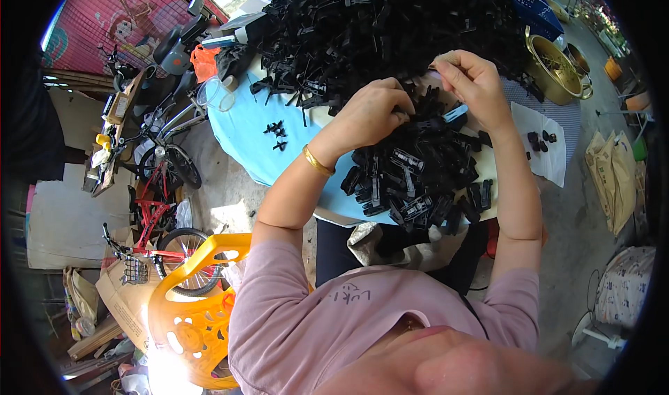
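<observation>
My left hand (pixel 369 112), with a gold bangle at the wrist, is closed with its fingers curled at the edge of a heap of small black plastic parts (pixel 408 175). What it holds, if anything, is hidden. Thumb and forefinger of my right hand (pixel 474 85) are pinched together slightly higher and to the right; anything between them is too small to make out. Below that hand, a light blue narrow piece (pixel 456 114) lies on the near heap. Beyond both hands rises a far larger mound of black plastic parts (pixel 390 29).
The parts lie on a table with a light blue top (pixel 244 140). Several loose black pieces (pixel 277 131) are at its left, others on white paper (pixel 547 161) at right. A brass-coloured pot (pixel 555 71) stands far right. A yellow plastic chair (pixel 185 318) and red bicycle (pixel 150 217) are at left.
</observation>
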Available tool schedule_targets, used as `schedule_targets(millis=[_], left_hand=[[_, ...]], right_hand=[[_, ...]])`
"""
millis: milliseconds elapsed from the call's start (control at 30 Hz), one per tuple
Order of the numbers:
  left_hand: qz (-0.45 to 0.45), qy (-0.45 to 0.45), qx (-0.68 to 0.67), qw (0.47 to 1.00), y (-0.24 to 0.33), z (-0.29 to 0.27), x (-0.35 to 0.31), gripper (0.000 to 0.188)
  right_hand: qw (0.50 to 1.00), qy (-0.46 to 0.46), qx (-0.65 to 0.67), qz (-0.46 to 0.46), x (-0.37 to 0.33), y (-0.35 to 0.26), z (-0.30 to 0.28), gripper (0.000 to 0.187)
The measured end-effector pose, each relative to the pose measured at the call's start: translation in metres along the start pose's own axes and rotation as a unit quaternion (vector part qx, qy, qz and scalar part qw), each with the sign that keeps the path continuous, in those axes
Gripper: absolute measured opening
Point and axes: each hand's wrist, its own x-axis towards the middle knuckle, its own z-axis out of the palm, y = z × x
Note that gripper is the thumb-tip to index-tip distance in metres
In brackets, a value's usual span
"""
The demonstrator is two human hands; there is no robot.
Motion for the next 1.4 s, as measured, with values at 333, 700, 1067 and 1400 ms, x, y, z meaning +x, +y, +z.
schedule_targets(millis=[333,700,1067,1400], left_hand=[[-0.093,0.081,-0.637,0.761,0.005,-0.009,0.005,0.022],[-0.095,-0.06,-0.728,0.677,-0.002,-0.006,0.004,0.027],[-0.096,0.188,-0.362,0.908,0.02,-0.004,0.002,0.012],[-0.069,0.284,-0.319,0.902,0.033,0.005,0.003,0.023]], right_hand=[[0.987,-0.037,0.105,0.119,-0.001,-0.001,0.007,0.028],[0.987,-0.141,0.065,-0.029,-0.007,-0.013,0.007,0.032],[0.999,0.012,0.02,-0.041,-0.013,-0.012,0.024,0.011],[0.992,0.03,-0.089,-0.084,-0.017,-0.015,0.032,0.012]])
